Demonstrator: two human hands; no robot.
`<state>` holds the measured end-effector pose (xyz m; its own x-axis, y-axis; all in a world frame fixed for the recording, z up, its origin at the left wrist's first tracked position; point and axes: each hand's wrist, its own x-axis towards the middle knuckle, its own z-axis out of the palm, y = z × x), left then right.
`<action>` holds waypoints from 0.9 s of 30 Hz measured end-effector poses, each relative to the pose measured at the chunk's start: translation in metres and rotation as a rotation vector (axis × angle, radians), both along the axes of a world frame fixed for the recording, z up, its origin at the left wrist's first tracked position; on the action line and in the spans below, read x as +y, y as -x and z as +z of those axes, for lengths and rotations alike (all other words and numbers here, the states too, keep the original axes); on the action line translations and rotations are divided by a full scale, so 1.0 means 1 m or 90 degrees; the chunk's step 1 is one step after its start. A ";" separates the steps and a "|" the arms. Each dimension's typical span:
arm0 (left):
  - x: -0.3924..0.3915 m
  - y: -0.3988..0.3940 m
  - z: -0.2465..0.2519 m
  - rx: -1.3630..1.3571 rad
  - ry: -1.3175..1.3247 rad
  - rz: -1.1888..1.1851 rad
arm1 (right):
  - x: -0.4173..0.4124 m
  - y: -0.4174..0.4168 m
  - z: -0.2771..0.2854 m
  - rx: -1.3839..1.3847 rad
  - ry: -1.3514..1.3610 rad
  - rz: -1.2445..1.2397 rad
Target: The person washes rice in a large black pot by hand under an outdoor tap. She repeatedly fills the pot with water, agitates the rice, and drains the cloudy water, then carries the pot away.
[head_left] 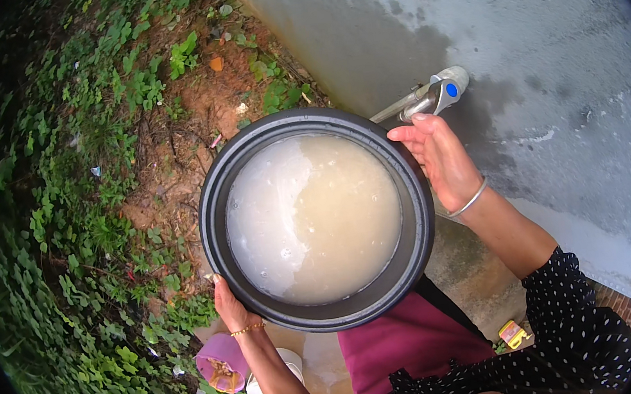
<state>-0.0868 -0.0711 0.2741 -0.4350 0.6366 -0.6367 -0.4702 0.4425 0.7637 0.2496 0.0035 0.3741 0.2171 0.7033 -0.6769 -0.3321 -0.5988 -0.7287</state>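
Observation:
A round dark inner pot (214,203), probably from a rice cooker, is held out in front of me. Cloudy whitish water (325,225) fills much of it, with a few bubbles on the surface; whatever lies beneath is hidden. My left hand (229,303) grips the pot's lower left side, thumb near the rim and the other fingers out of sight below. At the upper right, my right hand (444,160) is at the rim with fingers bent, just below a metal tap (428,101) with a blue dot. Whether those fingers bear on the pot is unclear.
A grey wall (545,45), damp in patches, carries the tap on the right. Green plants (100,223) and bare soil spread at left. Below stand a purple bucket (219,350) with scraps inside and a white bucket (265,387). A yellow container (512,334) lies on the concrete (459,262).

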 end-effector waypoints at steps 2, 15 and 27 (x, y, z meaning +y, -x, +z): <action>0.000 -0.001 -0.001 -0.005 -0.001 -0.010 | -0.004 0.000 0.011 -0.005 0.010 0.024; -0.004 0.000 -0.019 0.010 0.027 -0.048 | -0.033 -0.016 -0.003 0.001 -0.031 0.006; 0.020 -0.024 -0.017 0.008 0.036 -0.079 | -0.033 -0.029 -0.006 -0.056 -0.056 0.081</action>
